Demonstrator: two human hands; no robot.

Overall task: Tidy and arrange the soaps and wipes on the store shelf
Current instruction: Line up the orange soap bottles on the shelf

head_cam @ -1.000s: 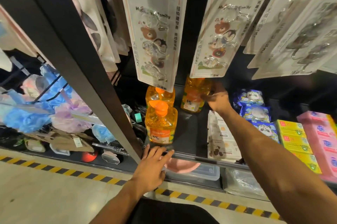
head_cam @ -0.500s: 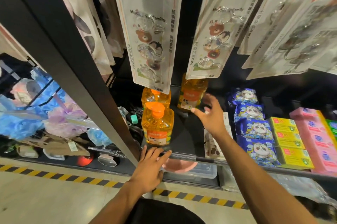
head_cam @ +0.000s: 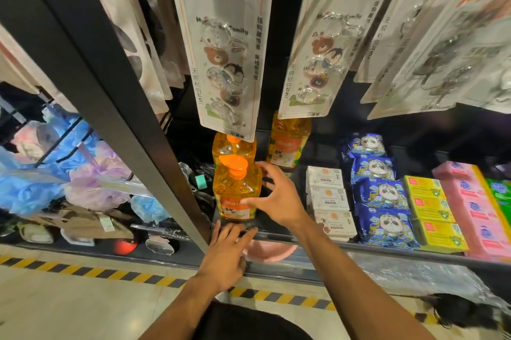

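- Soaps and wipes together on one dark shelf (head_cam: 273,234), set low under hanging cards (head_cam: 221,49).
- Nearest: left hand (head_cam: 225,256) flat on the shelf lip, fingers straight and close together, gripping nothing.
- Just behind the lip: front bottle (head_cam: 235,187), orange, upright, pump cap on.
- At its right side: right hand (head_cam: 276,198), spread wide, thumb at the label, fingertips by the shoulder, not closed round it.
- Directly behind: second bottle (head_cam: 233,147), top hidden by a card.
- Farther back and to the right: third bottle (head_cam: 287,146), out of line with the other two.
- Right of the bottles: white wipes (head_cam: 327,198), blue packs (head_cam: 383,195), yellow boxes (head_cam: 431,209), pink boxes (head_cam: 470,201), each in a neat front-to-back row.
- Likely progress: wipes and boxed soaps done; bottles left to line up, probably starting with the front one.
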